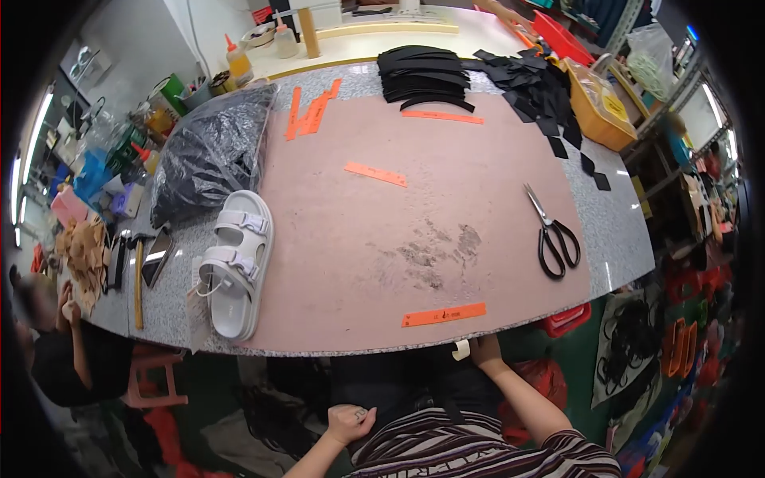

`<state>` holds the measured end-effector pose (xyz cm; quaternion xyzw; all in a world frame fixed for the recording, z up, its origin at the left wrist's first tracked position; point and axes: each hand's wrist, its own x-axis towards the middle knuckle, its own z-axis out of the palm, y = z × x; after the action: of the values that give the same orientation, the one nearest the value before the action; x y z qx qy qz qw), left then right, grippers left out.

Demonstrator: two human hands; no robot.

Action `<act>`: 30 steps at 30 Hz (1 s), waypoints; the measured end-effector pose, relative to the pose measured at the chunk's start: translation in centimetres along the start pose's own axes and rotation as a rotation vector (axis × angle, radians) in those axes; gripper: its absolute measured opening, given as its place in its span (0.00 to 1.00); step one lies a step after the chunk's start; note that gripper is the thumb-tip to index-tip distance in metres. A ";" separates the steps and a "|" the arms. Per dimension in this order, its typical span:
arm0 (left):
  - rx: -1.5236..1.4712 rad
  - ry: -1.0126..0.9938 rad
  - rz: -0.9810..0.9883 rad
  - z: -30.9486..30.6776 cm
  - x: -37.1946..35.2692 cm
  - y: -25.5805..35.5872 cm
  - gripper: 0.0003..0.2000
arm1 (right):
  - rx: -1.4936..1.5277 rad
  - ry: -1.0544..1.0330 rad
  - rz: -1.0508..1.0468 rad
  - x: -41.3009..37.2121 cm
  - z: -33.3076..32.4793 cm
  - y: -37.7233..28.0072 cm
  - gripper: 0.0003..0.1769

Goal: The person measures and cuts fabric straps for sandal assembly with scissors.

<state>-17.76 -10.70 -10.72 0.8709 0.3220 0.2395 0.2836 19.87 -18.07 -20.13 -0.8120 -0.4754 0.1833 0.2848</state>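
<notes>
My left hand (351,424) rests closed in a fist over my lap, with a ring on one finger and nothing visible in it. At the table's front edge, my right hand (485,350) is closed on a small curled cream strip (461,349); its fingers are partly hidden. Just above that hand, an orange marked strip (443,315) lies on the pinkish mat (335,239). Black-handled scissors (550,239) lie closed toward the right, blades pointing away. A white strappy sandal (236,275) stands at the mat's left side, with a tag attached.
Stacked black curved pieces (422,76) and scattered black pieces (526,84) lie at the back. A yellow basket (598,111) stands at the right. A plastic bag of dark material (211,151) and a hammer (139,283) are at the left, where another person (68,350) sits.
</notes>
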 end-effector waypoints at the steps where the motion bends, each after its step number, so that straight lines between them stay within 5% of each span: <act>1: 0.016 -0.004 -0.003 0.0 -0.1 0.4 0.19 | 0.024 -0.025 -0.020 0.5 -0.2 0.3 0.18; 19: 0.165 -0.076 -0.162 2.2 3.4 0.4 0.21 | 0.138 -0.035 0.028 0.5 0.0 0.6 0.19; 24: 0.204 -0.113 -0.202 1.7 4.4 0.3 0.21 | -0.436 -0.362 -0.389 0.6 -10.6 -4.2 0.22; 26: 0.180 -0.100 -0.234 2.1 4.1 -0.4 0.21 | -0.313 -1.325 -0.142 4.6 -19.5 -11.8 0.22; 28: 0.192 -0.091 -0.239 2.5 4.3 -0.5 0.21 | 0.463 -1.335 -0.308 8.8 -23.4 -16.8 0.22; 30: 0.194 -0.100 -0.246 2.4 4.0 -0.6 0.21 | 0.644 -1.185 -0.324 14.4 -23.4 -21.2 0.22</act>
<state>-13.86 -8.37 -11.87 0.8591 0.4335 0.1269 0.2409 25.96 -4.07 11.04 -0.3689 -0.5880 0.6828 0.2280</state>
